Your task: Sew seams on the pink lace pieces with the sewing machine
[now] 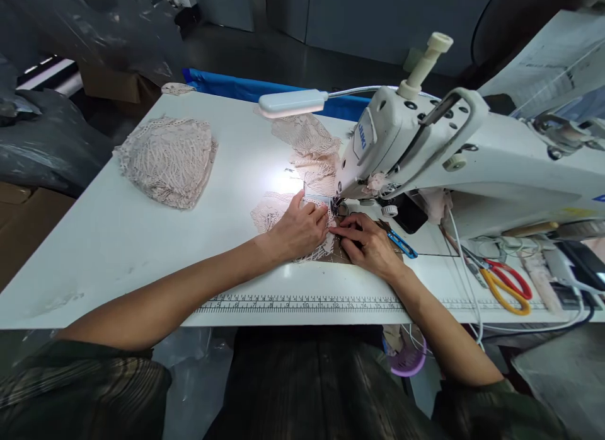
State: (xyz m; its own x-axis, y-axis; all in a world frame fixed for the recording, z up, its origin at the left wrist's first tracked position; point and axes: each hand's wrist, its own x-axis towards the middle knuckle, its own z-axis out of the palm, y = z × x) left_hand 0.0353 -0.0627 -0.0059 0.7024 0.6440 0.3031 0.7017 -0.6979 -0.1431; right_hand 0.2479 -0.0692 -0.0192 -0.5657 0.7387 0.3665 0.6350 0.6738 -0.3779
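Note:
A pale pink lace piece (270,212) lies under the needle area of a white sewing machine (416,144). My left hand (302,229) rests on this lace just left of the presser foot, its fingers bent and pressing the fabric down, the index finger reaching forward. Close to the foot on the right, my right hand (366,241) pinches the lace edge between thumb and fingers. More lace (312,144) lies bunched behind the foot. My fingers partly hide the stitched edge.
A stack of lace pieces (165,159) sits on the left of the white table (236,175). A lamp (293,103) hangs over the work. Blue-handled snips (401,243) lie beside my right hand, with scissors (508,289) farther right. A ruler tape (302,304) runs along the front edge.

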